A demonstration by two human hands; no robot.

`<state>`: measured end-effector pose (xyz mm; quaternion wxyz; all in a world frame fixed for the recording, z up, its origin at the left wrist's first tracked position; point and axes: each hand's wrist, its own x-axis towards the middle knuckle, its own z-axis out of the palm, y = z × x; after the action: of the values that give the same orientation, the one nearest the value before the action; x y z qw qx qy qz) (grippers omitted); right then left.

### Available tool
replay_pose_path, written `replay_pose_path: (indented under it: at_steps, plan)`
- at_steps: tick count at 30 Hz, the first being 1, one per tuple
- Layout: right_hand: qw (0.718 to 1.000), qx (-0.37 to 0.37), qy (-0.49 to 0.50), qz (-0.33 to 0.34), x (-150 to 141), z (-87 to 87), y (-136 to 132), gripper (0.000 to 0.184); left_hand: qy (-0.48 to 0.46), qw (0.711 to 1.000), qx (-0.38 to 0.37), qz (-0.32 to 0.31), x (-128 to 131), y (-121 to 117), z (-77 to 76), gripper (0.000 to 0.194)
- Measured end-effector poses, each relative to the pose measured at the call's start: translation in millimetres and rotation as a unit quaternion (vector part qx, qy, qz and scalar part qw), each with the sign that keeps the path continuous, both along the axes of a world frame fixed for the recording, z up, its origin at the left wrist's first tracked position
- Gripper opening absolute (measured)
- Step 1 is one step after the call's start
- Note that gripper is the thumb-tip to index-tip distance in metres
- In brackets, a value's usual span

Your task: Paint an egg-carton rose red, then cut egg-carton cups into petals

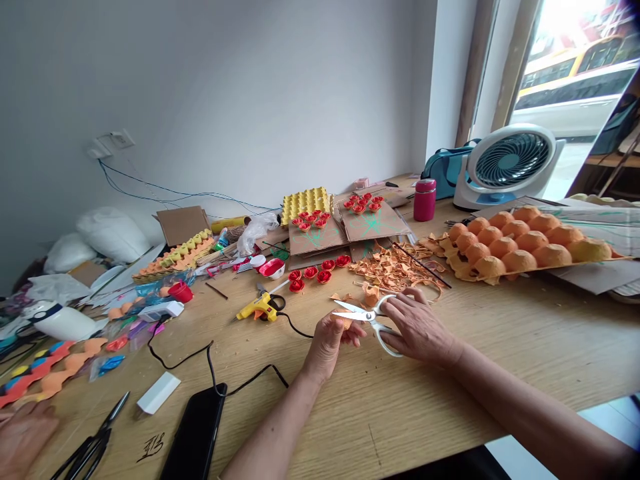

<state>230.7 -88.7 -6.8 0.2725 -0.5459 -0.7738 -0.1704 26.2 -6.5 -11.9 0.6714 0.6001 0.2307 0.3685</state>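
White-handled scissors (371, 316) sit in my right hand (423, 327), fingers through the loops, with the blades parted and pointing left. My left hand (327, 343) pinches a small orange egg-carton piece (344, 322), partly covered by my fingers and the blades. Whether the blades touch the piece I cannot tell. Just beyond my hands lies a heap of orange carton scraps (395, 267). Several red paper flowers (311, 273) stand on the table behind my left hand, near a yellow glue gun (257, 307).
An orange egg tray (520, 247) lies at the right, before a white fan (510, 163). Cardboard sheets (375, 223) bear more red flowers. A black phone (197, 430), a white block (159, 393) and black scissors (95, 443) lie at front left, beside another person's hand (27, 430).
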Motion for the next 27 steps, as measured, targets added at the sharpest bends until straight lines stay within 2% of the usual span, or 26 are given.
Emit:
replay_pose_path:
  at_steps: [4,9,22,27]
  plan:
    - [1.000,-0.006,-0.006,0.007,0.8,2.0,-1.1,0.016,0.024,0.999,0.040,0.008,-2.9,4.2,2.9,0.058]
    - [1.000,-0.010,0.000,0.012,0.1,2.7,-1.7,0.017,0.040,0.997,0.063,0.004,-4.4,4.3,6.0,0.058]
    - [0.999,-0.006,-0.004,0.032,1.9,0.1,1.4,0.016,0.042,0.997,0.059,-0.012,-5.7,8.1,1.3,0.061]
    - [1.000,-0.008,0.016,0.010,5.3,-4.0,4.9,0.021,0.037,0.998,0.044,-0.011,-4.5,7.5,0.6,0.060]
